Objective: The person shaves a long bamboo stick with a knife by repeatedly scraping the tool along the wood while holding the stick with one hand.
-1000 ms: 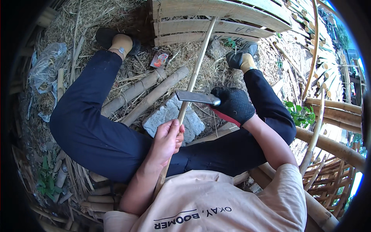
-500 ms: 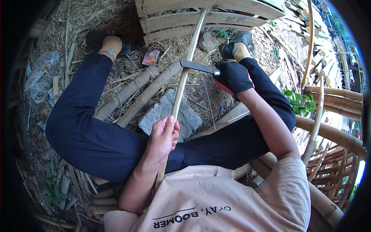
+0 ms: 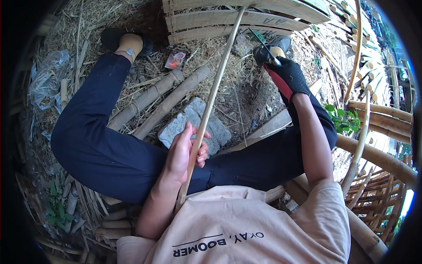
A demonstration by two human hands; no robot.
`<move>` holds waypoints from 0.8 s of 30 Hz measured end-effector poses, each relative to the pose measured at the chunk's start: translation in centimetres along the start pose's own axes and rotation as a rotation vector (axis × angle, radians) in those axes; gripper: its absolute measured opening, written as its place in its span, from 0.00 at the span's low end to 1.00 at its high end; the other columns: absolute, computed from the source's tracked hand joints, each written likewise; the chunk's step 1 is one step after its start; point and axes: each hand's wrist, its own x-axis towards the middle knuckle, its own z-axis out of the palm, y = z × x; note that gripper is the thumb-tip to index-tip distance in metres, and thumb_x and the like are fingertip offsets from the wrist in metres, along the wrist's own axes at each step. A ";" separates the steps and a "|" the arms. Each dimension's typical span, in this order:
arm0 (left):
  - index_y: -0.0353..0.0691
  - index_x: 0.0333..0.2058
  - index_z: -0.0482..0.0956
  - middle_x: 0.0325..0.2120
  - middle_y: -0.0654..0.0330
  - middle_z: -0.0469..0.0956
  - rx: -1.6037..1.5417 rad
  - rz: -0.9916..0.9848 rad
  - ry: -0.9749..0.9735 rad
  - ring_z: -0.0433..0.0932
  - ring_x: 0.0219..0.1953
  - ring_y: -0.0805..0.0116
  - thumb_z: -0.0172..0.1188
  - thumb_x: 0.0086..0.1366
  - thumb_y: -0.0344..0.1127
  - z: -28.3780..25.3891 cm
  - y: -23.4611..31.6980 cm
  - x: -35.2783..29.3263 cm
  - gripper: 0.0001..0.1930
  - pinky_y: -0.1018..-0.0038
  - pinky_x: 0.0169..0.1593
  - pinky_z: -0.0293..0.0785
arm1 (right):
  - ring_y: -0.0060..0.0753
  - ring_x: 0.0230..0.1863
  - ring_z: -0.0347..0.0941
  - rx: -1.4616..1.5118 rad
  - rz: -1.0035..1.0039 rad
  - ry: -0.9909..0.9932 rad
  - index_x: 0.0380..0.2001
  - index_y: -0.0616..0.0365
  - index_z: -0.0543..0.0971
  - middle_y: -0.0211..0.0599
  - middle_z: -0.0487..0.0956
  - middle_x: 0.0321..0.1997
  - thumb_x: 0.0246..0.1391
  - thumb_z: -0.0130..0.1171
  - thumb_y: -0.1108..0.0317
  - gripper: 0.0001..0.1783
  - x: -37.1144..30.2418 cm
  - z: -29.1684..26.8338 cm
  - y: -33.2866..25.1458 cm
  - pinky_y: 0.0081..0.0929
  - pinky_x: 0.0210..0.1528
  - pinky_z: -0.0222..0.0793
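A long, narrow bamboo strip (image 3: 215,83) slants from my shirt up to the slatted wood ahead. My bare left hand (image 3: 178,156) is loosely closed round its lower part, with the thumb lifted off and the fingers curled on the right side. Off to the right, well apart from the strip, my right hand (image 3: 289,78) wears a black and red glove. It grips a knife (image 3: 263,43) whose thin dark blade points up and left, seen nearly edge-on, beside my right shoe (image 3: 282,43). The glove hides most of the handle.
Slatted wooden boards (image 3: 246,22) stand ahead between my feet. A grey stone block (image 3: 176,127) and bamboo poles (image 3: 176,99) lie between my legs. Cut bamboo (image 3: 369,70) is stacked at far right, above a woven bamboo basket (image 3: 378,200). A clear plastic bag (image 3: 48,81) lies left.
The knife has come off the strip, and my right hand has moved right and turned, swinging the blade upward. My left thumb has lifted and its grip has loosened.
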 end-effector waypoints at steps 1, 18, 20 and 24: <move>0.40 0.48 0.73 0.22 0.60 0.75 -0.023 -0.002 0.047 0.75 0.22 0.73 0.32 0.76 0.63 0.7 0.2 -0.1 0.31 0.76 0.24 0.74 | 0.58 0.41 0.81 0.025 -0.043 0.007 0.40 0.51 0.83 0.52 0.84 0.37 0.56 0.61 0.44 0.22 -0.5 0.3 -0.6 0.45 0.45 0.75; 0.34 0.54 0.71 0.39 0.48 0.82 0.418 0.113 0.027 0.84 0.41 0.61 0.36 0.78 0.53 1.1 0.8 0.1 0.27 0.67 0.43 0.84 | 0.50 0.37 0.82 -0.012 -0.218 -0.085 0.37 0.51 0.84 0.44 0.84 0.32 0.56 0.63 0.43 0.22 -3.5 -1.7 -3.2 0.41 0.42 0.76; 0.33 0.55 0.71 0.40 0.48 0.82 0.460 0.152 0.037 0.84 0.41 0.62 0.36 0.79 0.52 1.2 0.8 0.0 0.27 0.68 0.43 0.84 | 0.50 0.36 0.81 -0.014 -0.238 -0.102 0.37 0.50 0.84 0.44 0.84 0.31 0.56 0.63 0.43 0.22 -3.7 -2.0 -3.7 0.41 0.41 0.76; 0.33 0.56 0.70 0.39 0.48 0.82 0.351 0.150 0.049 0.84 0.41 0.63 0.35 0.78 0.57 1.4 1.6 -0.5 0.30 0.70 0.43 0.84 | 0.50 0.36 0.81 -0.015 -0.241 -0.114 0.37 0.49 0.84 0.44 0.83 0.31 0.56 0.63 0.42 0.22 -3.9 -2.1 -4.1 0.42 0.41 0.75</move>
